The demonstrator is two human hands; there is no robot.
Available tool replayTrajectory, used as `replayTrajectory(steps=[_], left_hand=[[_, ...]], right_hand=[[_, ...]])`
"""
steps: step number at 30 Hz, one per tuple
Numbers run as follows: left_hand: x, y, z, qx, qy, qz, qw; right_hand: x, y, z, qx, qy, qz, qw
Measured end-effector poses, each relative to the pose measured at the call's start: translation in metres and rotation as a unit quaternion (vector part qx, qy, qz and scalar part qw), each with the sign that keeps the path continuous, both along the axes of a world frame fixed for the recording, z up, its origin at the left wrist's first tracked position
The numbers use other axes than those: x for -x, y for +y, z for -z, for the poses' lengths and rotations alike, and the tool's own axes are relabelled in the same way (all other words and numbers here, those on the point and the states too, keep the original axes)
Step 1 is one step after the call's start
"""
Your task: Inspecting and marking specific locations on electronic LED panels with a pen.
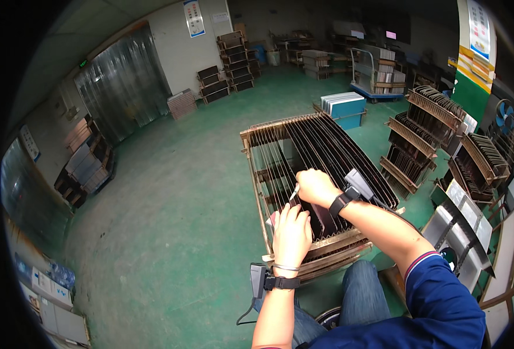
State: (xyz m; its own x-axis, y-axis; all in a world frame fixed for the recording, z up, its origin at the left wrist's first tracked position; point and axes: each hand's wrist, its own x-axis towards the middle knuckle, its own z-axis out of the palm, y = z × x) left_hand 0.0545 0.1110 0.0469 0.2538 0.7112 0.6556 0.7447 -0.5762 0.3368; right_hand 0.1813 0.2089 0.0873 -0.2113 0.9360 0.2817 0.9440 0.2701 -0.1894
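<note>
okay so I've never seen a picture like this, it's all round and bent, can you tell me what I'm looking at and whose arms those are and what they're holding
This is one picture from a wide fisheye camera worn on a person's head, looking down; that lens bends straight edges. The arms rising from the lower edge are the wearer's own, in a blue sleeve, with a small black device strapped to each wrist. In front of them stands a wooden rack with dark thin plates standing on edge in its slots. The left hand rests on the near plates. The right hand pinches a small pale thing, too small to identify. Around them is a green floor with more loaded racks to the right and stacks by the far wall.
</note>
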Motion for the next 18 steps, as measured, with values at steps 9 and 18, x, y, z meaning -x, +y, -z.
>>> replayTrajectory(steps=[9, 18], left_hand=[[0.003, 0.002, -0.007, -0.013, -0.161, 0.060, 0.985], [0.004, -0.064, -0.037, 0.204, -0.740, 0.373, 0.522]], right_hand=[[-0.117, -0.050, -0.190, -0.146, 0.294, -0.077, 0.941], [-0.105, -0.130, -0.072, -0.185, 0.691, -0.187, 0.673]])
